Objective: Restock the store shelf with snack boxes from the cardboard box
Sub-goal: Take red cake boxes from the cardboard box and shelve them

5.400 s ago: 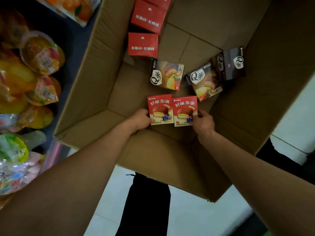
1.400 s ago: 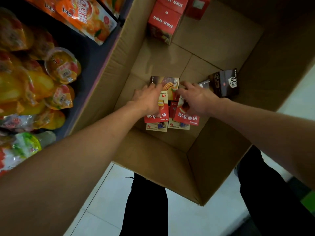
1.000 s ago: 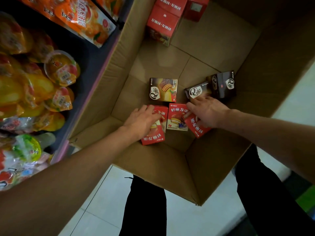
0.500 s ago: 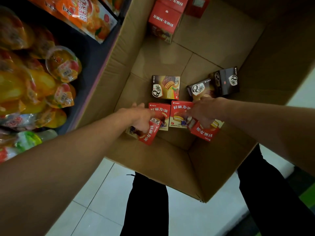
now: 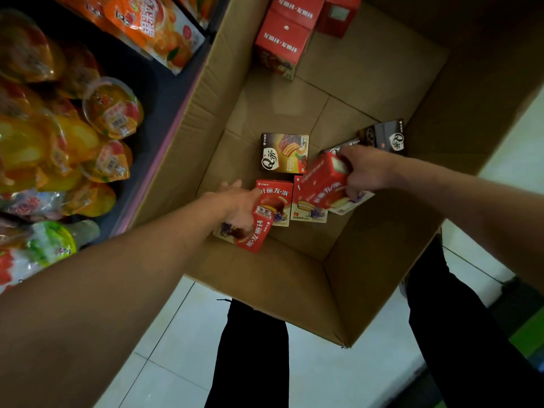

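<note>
While both hands work inside the cardboard box [image 5: 368, 275], each grips one red snack box. L hand [image 5: 235, 206]: fingers curled round a red box [image 5: 253, 231], tilted, held near the box's near-left wall; white lettering "好丽友" reads along its side. R hand [image 5: 363, 172]: fingers wrapped over another red box [image 5: 322, 184], lifted and tilted, white end flap just beside the fingers; print on it blurred, not legible.

Between the two grips, flat on the box floor: two more red boxes side by side, the left one [image 5: 276, 195] printed "好丽友·派", the right one [image 5: 307, 209] partly under the R-held box. Just beyond them, a dark box w/ a "Q" logo [image 5: 284, 153] and cake picture. Beyond R hand: a black Q-logo box [image 5: 388, 138]; another dark box mostly hidden behind the hand. Far end, well away from both grips: stacked red boxes [image 5: 284, 39], lettering "好丽友" upside down from this view.

Left of L forearm, outside the box: shelf w/ jelly cups [image 5: 112, 108] and an orange bag [image 5: 153, 28]; bag print not fully legible.

Vs 0.5 s ago: R-held box is higher and turned, now overlapping the floor box; L-held box about the same spot. Floor boxes unmoved.
</note>
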Available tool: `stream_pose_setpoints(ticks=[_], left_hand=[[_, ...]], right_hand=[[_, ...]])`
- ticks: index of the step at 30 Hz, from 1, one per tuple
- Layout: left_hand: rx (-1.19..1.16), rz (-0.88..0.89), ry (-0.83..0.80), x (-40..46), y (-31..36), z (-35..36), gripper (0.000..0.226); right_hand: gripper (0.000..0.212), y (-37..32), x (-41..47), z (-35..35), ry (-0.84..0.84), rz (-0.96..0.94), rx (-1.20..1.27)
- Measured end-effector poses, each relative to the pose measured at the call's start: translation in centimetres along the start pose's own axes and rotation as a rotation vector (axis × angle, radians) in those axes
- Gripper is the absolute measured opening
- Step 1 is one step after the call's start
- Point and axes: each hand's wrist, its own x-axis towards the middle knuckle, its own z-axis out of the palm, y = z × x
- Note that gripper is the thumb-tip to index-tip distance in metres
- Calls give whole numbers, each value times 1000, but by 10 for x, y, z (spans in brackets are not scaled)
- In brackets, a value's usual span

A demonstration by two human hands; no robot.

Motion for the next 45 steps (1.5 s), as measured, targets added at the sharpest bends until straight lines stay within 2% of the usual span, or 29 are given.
stream_pose_setpoints(ticks=[2,4,6,9,13,17,22,28,31,38,45], left_hand=[[-72,-48,-11,-4,1,-9,98],[-228,-16,1,-10,-5,-20,94],[-563,54,27,-21,-15,-24,84],[-1063,26,112,-39,-33,-18,85],[-1370,-101,151,-48,-45,0,79],[-1446,-116,142,-52,-45,6,78],[-1471,-110,143,-52,-42,0,80],[-1515,-110,256,-50,-45,-2,79],[-1537,-124,280,-50,-52,2,78],[-1505,-137,225,-42,-53,11,81],[-1462,-95,100,-23,-27,23,76]], right_hand=[[80,2,-3,3,-17,66,288],[77,1,-6,6,-45,101,416],[74,0,-9,11,-55,121,531],[59,3,-12,17,-13,165,732],[44,11,-19,20,-19,220,874],[43,20,-26,23,-54,267,920],[47,23,-28,27,-15,300,944],[42,22,-23,20,217,331,945],[39,26,-21,15,256,353,954],[44,24,-17,20,221,372,929],[43,-7,-4,55,20,349,1008]])
